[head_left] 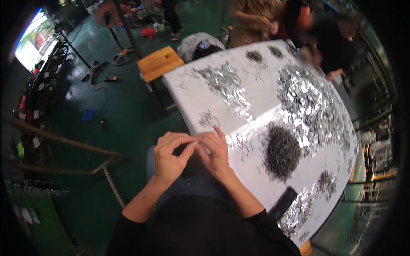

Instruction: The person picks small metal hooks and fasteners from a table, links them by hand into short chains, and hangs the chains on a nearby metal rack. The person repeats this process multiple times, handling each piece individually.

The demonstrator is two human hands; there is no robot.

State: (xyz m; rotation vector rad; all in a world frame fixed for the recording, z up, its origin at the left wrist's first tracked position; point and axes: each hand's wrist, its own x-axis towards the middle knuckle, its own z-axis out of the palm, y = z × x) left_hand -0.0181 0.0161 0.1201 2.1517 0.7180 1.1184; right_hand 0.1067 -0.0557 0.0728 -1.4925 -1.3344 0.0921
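My left hand [170, 154] and my right hand [214, 152] meet fingertip to fingertip in front of my lap, just off the near left edge of the white-covered table [245, 183]. Both are closed in a pinch. What sits between the fingertips is too small to make out. Right of my hands, a dense dark pile of small curved pieces [282, 152] lies on the table. A few loose dark pieces [208, 119] are scattered close to my right fingers.
Shiny flat metal pieces [305, 96] spread over the far right, with more [226, 81] at far left. A black oblong object [282, 204] lies near my right elbow. A wooden stool [160, 63] stands beyond the left corner. Other people [254, 21] are across the table. Metal bars [64, 138] rise at left.
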